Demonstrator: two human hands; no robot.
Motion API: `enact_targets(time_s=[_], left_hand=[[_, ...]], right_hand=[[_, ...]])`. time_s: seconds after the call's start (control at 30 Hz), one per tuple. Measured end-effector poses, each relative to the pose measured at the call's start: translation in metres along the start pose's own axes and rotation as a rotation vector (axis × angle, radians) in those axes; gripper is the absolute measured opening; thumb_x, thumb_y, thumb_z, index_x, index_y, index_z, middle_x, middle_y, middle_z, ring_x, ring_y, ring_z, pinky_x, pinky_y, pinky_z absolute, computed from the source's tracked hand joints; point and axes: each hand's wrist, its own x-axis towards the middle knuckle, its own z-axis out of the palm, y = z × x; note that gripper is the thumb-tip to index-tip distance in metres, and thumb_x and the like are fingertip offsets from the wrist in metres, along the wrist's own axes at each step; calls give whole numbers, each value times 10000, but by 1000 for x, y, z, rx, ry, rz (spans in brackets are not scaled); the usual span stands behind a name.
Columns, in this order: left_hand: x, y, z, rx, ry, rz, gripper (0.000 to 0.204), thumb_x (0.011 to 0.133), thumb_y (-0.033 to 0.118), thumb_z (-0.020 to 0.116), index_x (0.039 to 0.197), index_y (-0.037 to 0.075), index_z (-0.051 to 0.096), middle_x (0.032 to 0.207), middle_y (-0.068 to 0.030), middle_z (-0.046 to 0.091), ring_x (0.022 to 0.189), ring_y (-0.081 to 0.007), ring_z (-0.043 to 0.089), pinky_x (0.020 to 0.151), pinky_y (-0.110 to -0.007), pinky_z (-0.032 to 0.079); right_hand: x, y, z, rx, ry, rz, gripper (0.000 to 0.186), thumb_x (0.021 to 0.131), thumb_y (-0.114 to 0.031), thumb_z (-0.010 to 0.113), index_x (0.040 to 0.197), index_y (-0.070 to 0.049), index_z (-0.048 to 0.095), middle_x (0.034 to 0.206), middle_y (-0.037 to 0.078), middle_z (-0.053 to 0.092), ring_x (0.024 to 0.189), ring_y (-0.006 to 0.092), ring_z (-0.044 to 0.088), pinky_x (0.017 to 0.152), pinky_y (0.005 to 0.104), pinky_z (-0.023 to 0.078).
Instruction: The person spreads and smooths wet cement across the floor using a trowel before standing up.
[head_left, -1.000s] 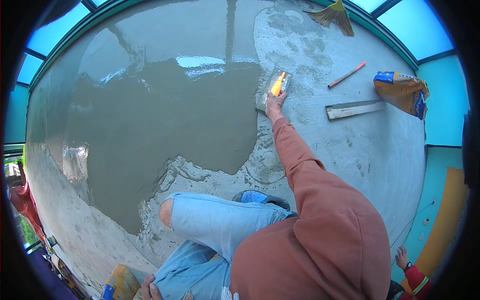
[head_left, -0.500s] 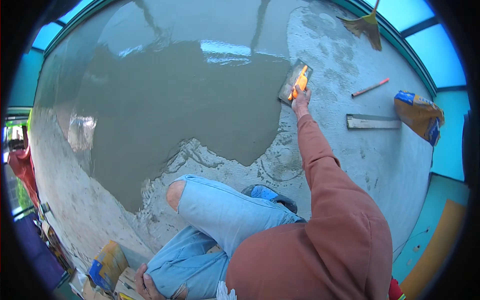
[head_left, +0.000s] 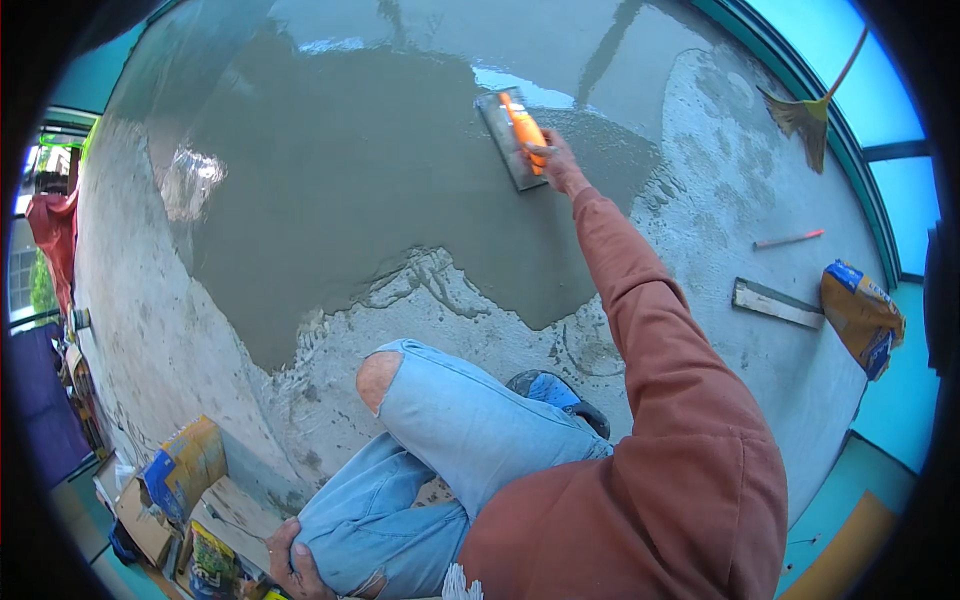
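My right hand [head_left: 556, 163] is closed round the orange handle of a plastering trowel [head_left: 522, 122]. The trowel's flat metal blade rests on smooth wet grey cement [head_left: 350, 180] spread over the floor, its long side slanting toward me. My right arm reaches far forward. Low at the left, my left hand [head_left: 293, 562] lies on my bent knee with its fingers apart, holding nothing. The cement's near edge is ragged, and rough pale floor [head_left: 470, 335] shows between it and my legs.
At the right stand a broom [head_left: 808, 115], a red-tipped stick [head_left: 790, 240], a long straight board [head_left: 778, 303] and a crumpled brown-and-blue bag [head_left: 862, 318]. Another bag [head_left: 188, 462] and assorted clutter are at lower left. Teal window framing [head_left: 850, 170] edges the right side.
My right hand has swept the trowel leftward from the cement's right edge onto the wet surface, leaving more smoothed cement at right. The view has shifted; my left hand stays on the knee.
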Motion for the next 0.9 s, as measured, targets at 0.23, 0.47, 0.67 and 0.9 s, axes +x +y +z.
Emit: enact_targets(time_s=[0.23, 0.47, 0.67, 0.9], left_hand=[[-3, 11, 6, -56, 71, 17, 307, 947, 201, 548, 1117, -40, 636, 1092, -213, 639, 1056, -327, 590, 989, -469, 433], [-18, -34, -9, 63, 58, 122, 316, 916, 233, 552, 1062, -30, 648, 1022, -220, 667, 961, -326, 620, 911, -449, 475], [-81, -162, -40, 499, 167, 699, 339, 927, 327, 545, 1050, 29, 653, 974, -176, 691, 893, -350, 633, 875, -465, 503], [-102, -184, -38, 670, 328, 824, 323, 921, 323, 541, 1034, 47, 665, 901, -169, 704, 815, -335, 641, 830, -443, 500]], right_hand=[[-41, 10, 157, -203, -536, 167, 530, 864, -154, 734, 1333, -24, 523, 1200, 89, 613, 1072, 188, 608, 1000, 346, 447], [-110, 50, 222, -594, -910, 34, 599, 842, -323, 760, 1330, -41, 556, 1226, 92, 606, 1185, 215, 533, 1039, 379, 407], [-64, 7, 192, -87, -540, 37, 611, 876, -289, 753, 1368, -29, 498, 1212, 93, 594, 1088, 196, 591, 935, 343, 485], [42, -3, 152, -27, -249, -7, 521, 930, -190, 689, 1367, -14, 466, 1226, 109, 595, 1030, 194, 628, 935, 339, 509]])
